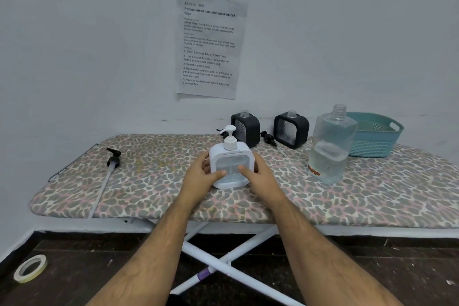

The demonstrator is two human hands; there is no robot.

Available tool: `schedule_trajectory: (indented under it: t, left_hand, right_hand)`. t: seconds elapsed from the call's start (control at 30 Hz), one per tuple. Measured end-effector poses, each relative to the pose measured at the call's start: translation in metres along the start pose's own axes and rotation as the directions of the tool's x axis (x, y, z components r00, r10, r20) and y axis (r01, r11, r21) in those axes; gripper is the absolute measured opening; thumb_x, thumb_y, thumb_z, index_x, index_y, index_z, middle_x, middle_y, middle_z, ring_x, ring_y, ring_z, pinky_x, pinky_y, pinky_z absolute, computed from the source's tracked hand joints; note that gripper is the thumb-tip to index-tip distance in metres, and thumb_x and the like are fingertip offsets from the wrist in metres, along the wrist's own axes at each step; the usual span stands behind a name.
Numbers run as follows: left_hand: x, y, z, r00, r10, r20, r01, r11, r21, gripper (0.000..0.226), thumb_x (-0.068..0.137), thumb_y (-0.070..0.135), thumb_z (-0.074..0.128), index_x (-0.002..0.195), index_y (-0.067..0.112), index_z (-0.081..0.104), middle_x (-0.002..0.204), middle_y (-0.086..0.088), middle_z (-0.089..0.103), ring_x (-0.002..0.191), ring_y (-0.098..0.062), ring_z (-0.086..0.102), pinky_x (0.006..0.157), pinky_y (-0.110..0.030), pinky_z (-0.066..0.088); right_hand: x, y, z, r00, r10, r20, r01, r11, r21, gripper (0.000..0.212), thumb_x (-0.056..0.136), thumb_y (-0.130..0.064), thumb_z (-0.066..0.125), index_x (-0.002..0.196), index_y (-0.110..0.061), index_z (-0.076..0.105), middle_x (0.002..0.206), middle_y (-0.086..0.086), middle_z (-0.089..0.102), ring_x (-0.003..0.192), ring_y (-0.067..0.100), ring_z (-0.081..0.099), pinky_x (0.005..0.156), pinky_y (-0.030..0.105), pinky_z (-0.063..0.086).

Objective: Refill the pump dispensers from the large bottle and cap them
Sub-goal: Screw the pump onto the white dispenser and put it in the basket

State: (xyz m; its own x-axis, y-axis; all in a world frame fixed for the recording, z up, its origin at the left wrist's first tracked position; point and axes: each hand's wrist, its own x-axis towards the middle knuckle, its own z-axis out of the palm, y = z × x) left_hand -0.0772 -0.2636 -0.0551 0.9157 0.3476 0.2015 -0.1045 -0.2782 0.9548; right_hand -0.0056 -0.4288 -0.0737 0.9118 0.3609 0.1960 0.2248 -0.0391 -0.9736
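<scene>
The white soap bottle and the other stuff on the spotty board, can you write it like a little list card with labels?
white dispenser: upright, pump on top
left hand: holds its left side, thumb on the front
right hand: holds its right side, thumb on the front
black dispensers: two by the wall, necks open, no pumps
loose pumps: one far left, two beside the black dispensers
large bottle: uncapped, partly full of clear liquid
basket: teal, behind the large bottle
surface: ironing board
</scene>
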Motion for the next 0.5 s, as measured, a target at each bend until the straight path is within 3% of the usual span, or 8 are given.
schedule_trajectory:
  t: [0.13,0.33,0.5]
  left_hand:
    - [0.008,0.01,-0.002,0.999,-0.014,0.032,0.014,1.0,0.006,0.068,0.082,0.005,0.078,0.143,0.017,0.047,0.123,0.0,0.064,0.106,-0.008,0.064,0.068,-0.015,0.054]
    - [0.032,0.059,0.01,0.989,0.117,0.088,-0.113,0.993,-0.045,0.063,0.083,0.003,0.076,0.139,0.021,0.053,0.119,0.009,0.067,0.104,-0.001,0.065,0.079,-0.019,0.056]
    - [0.061,0.112,0.029,0.97,0.214,0.115,-0.21,0.977,-0.046,0.058,0.083,0.005,0.077,0.135,0.023,0.058,0.117,0.006,0.069,0.105,-0.011,0.067,0.084,-0.028,0.058]
  right_hand:
    - [0.005,-0.012,-0.012,0.998,0.024,0.05,-0.024,1.0,-0.004,0.047,0.09,-0.018,0.07,0.132,-0.03,0.053,0.118,-0.001,0.066,0.109,0.02,0.064,0.089,0.039,0.057]
    - [0.023,-0.059,-0.049,0.998,-0.068,0.006,0.069,0.995,-0.065,0.048,0.088,-0.02,0.073,0.132,-0.024,0.052,0.114,0.004,0.063,0.104,0.021,0.063,0.087,0.04,0.058]
    - [0.046,-0.109,-0.087,0.993,-0.111,-0.045,0.102,0.981,-0.164,0.049,0.087,-0.025,0.074,0.13,-0.018,0.052,0.117,0.004,0.063,0.105,0.022,0.064,0.083,0.036,0.057]
